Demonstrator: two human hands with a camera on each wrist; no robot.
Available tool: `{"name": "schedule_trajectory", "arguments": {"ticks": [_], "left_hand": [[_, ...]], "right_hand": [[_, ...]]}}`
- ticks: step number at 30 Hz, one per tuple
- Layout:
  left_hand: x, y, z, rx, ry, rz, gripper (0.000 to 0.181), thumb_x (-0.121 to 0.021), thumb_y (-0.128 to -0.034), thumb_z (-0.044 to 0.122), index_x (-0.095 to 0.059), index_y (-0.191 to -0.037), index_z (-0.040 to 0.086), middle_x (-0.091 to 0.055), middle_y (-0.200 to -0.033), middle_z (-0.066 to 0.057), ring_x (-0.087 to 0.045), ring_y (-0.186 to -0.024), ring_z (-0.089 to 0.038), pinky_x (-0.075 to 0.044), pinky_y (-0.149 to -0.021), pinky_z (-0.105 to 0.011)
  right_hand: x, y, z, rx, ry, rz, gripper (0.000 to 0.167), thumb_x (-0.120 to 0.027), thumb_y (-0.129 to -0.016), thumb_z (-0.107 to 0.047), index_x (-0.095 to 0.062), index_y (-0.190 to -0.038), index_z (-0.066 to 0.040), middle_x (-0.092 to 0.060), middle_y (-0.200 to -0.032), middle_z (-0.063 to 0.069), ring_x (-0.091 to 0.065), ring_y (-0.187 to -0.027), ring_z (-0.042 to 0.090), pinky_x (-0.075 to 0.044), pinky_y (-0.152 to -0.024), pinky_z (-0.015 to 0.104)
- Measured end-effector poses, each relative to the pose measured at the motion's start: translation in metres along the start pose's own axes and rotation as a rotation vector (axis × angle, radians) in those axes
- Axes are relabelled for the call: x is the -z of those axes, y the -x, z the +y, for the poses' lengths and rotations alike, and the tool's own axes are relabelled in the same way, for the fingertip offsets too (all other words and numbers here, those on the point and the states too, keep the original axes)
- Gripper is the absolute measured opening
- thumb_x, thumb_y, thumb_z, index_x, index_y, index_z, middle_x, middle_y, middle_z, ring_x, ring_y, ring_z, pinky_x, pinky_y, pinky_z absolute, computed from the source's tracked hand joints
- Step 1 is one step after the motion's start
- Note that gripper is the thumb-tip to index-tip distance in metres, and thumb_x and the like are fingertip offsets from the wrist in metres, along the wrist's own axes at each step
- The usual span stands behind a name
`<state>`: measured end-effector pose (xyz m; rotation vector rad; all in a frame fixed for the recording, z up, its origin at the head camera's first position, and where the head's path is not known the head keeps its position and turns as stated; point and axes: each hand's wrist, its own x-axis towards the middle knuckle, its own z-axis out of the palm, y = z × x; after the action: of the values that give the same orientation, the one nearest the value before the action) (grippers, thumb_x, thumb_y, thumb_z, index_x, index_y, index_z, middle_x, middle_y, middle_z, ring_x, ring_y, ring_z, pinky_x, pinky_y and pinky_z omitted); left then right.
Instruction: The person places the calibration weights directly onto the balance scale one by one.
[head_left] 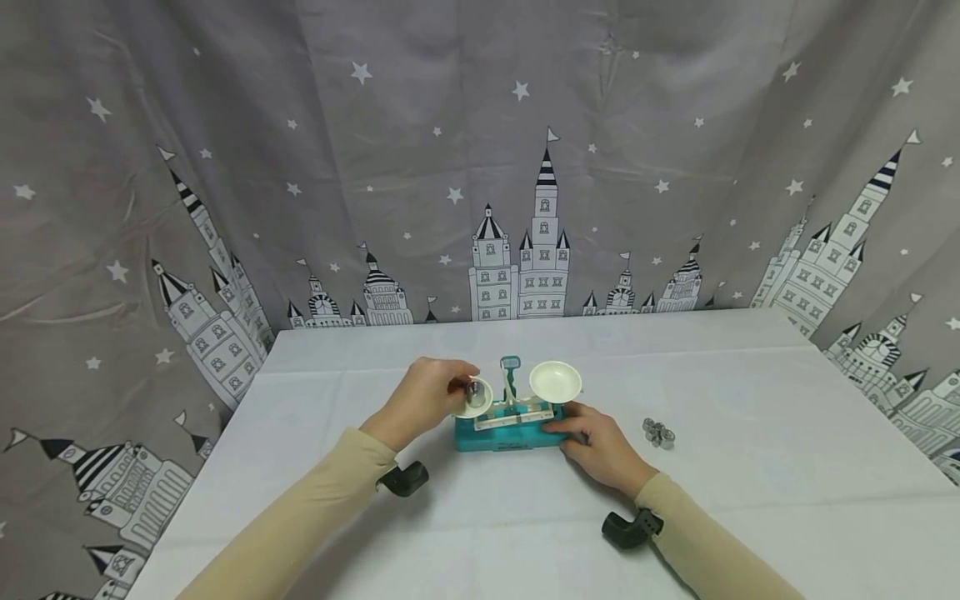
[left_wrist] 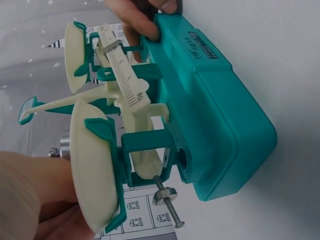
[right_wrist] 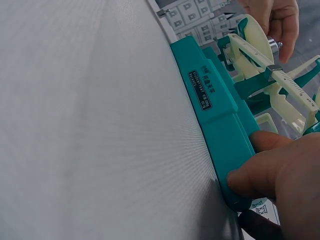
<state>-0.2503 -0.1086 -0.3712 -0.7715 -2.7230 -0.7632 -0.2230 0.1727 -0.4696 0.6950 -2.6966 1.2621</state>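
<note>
A teal balance scale [head_left: 498,437] with two cream pans stands at the table's middle. Over its left pan [head_left: 472,410], my left hand [head_left: 426,398] pinches a silver metal weight [head_left: 476,393]; the left wrist view shows the weight [left_wrist: 65,145] partly behind that pan [left_wrist: 90,165]. My right hand [head_left: 603,450] grips the right end of the base, and the right wrist view has its fingers [right_wrist: 255,175] against the teal base [right_wrist: 220,125]. The right pan [head_left: 556,382] holds nothing and sits higher than the left one.
Several small silver weights [head_left: 658,433] lie in a cluster on the white table [head_left: 750,467], right of the scale. A grey curtain [head_left: 420,108] printed with castles and stars hangs behind the table's back edge.
</note>
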Motion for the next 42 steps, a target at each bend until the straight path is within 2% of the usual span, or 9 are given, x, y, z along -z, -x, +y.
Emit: {"name": "schedule_trajectory", "arguments": {"ticks": [4, 12, 19, 24, 32, 42], "left_hand": [[0.0, 0.001, 0.001, 0.002, -0.008, -0.005, 0.037, -0.069, -0.0801, -0.011, -0.074, -0.115, 0.001, -0.078, -0.095, -0.011, -0.068, -0.077, -0.013, -0.06, -0.07, -0.027], [0.0, 0.003, 0.001, -0.004, -0.009, 0.004, 0.04, -0.067, -0.0796, -0.013, -0.073, -0.117, 0.001, -0.077, -0.093, -0.01, -0.065, -0.075, -0.012, -0.058, -0.068, -0.026], [0.004, 0.006, 0.001, 0.009, -0.011, 0.005, 0.039, -0.07, -0.0806, -0.01, -0.073, -0.118, 0.002, -0.078, -0.099, -0.012, -0.068, -0.081, -0.016, -0.06, -0.072, -0.03], [0.011, 0.009, -0.002, 0.004, -0.01, 0.046, 0.037, -0.07, -0.0802, -0.009, -0.074, -0.115, 0.002, -0.078, -0.1, -0.013, -0.072, -0.085, -0.02, -0.062, -0.077, -0.033], [0.024, 0.026, -0.021, 0.006, 0.027, 0.146, 0.033, -0.071, -0.0809, -0.01, -0.074, -0.112, 0.0, -0.078, -0.104, -0.015, -0.075, -0.089, -0.026, -0.064, -0.08, -0.035], [0.028, 0.054, -0.051, 0.093, 0.071, 0.178, 0.029, -0.07, -0.0798, -0.012, -0.075, -0.107, -0.003, -0.078, -0.101, -0.018, -0.075, -0.085, -0.028, -0.064, -0.077, -0.036]], "right_hand": [[0.0, 0.001, -0.001, 0.003, -0.001, 0.001, 0.031, -0.064, -0.088, 0.004, -0.079, -0.112, -0.011, -0.056, -0.146, 0.025, -0.051, -0.137, 0.047, -0.044, -0.113, 0.06], [-0.001, 0.001, -0.001, 0.006, 0.007, 0.003, 0.032, -0.064, -0.088, 0.005, -0.079, -0.112, -0.011, -0.056, -0.146, 0.024, -0.052, -0.137, 0.047, -0.044, -0.112, 0.06], [-0.002, 0.001, -0.002, 0.007, 0.007, 0.003, 0.032, -0.064, -0.088, 0.005, -0.079, -0.112, -0.011, -0.056, -0.146, 0.025, -0.052, -0.137, 0.047, -0.044, -0.112, 0.061], [-0.001, 0.001, -0.001, 0.019, 0.012, 0.004, 0.032, -0.064, -0.088, 0.005, -0.079, -0.112, -0.011, -0.057, -0.145, 0.025, -0.052, -0.137, 0.047, -0.044, -0.112, 0.061], [0.0, 0.001, -0.003, 0.016, 0.011, -0.001, 0.032, -0.064, -0.088, 0.004, -0.078, -0.112, -0.01, -0.057, -0.145, 0.026, -0.052, -0.137, 0.048, -0.044, -0.112, 0.061], [0.0, 0.001, -0.004, -0.013, 0.012, 0.0, 0.031, -0.064, -0.088, 0.004, -0.078, -0.112, -0.01, -0.055, -0.146, 0.027, -0.05, -0.137, 0.049, -0.043, -0.113, 0.062]]}}
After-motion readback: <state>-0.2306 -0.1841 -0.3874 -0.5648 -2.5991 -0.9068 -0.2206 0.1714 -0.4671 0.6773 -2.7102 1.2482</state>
